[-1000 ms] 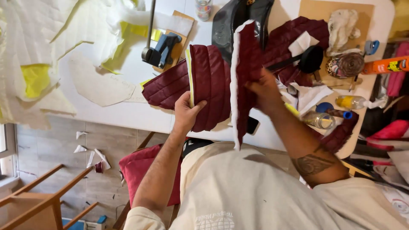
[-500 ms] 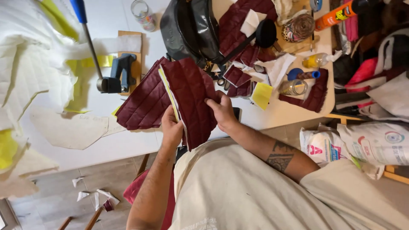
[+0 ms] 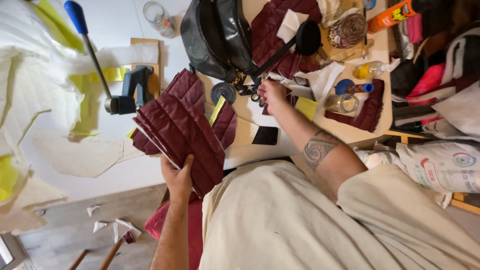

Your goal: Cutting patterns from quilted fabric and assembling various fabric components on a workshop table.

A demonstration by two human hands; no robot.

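Maroon quilted fabric pieces (image 3: 180, 132), that's what I'm looking at, a stack of them fanned out like a thick book over the near edge of the white counter (image 3: 110, 20). The cloth is a deep wine red with stitched parallel channels, a slight sheen on the ribs, and pale edging shows between the layers. A strip of yellow-green peeks out along the upper right side of the stack. My left hand (image 3: 178, 178) has it from below, fingers closed around the lower corner of the stack, thumb on the front face.

My right hand (image 3: 272, 94) is out over the middle of the counter, fingers curled down at a pair of scissors (image 3: 256, 96) lying just beside a black leather bag (image 3: 215, 37); I cannot tell whether they have actually gripped the handles.

Around it: a round grey tape roll (image 3: 223, 92) near the bag, a black phone (image 3: 265, 135) lying flat, a glass jar (image 3: 341, 103), a small yellow bottle (image 3: 369, 70), and a blue-handled press tool (image 3: 107, 70) to the left of the fabric.
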